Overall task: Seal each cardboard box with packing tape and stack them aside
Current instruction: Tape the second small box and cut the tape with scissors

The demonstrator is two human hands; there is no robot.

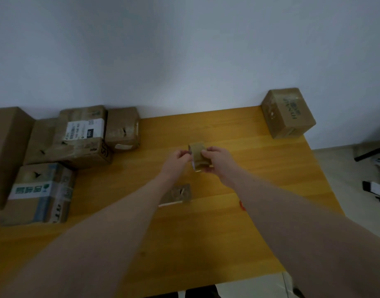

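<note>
Tape roll (199, 156) held up over mid counter (260, 190), between both hands, clear of the surface. Right hand (217, 162) wraps the roll's outer face, fingers curled over top, thumb likely under; that is the carrying grip. Left hand (178, 159) pinches at the roll's left edge w/ fingertips, prob. hunting for the loose tape end. Can't see a free strip yet; too blurred.

Handling, my read: roll is light, stiff cardboard core, smooth slick outer wrap. Best held by the rim or thru the core so it can turn while tape is pulled. Sticky side grabs skin and folds on itself, so keep the pulled end taut.

Looks: brown/tan roll, wide band, small pale patch at its near left edge, maybe core or label.

Boxes: group at left of counter, incl. labelled box (86, 136) w/ white shipping label and barcode, small box (122, 127) just beside it at the wall, near-left box (41, 194) w/ green print and pale tape. All look worn, dented, old tape on. Lone box (289, 112) at far right corner, well apart from the rest. Cardboard soft-ish at corners; press flaps flat, lift from the sides.

Flat tan piece (180, 193) lies on counter under the forearms; what it is, unclear.
</note>
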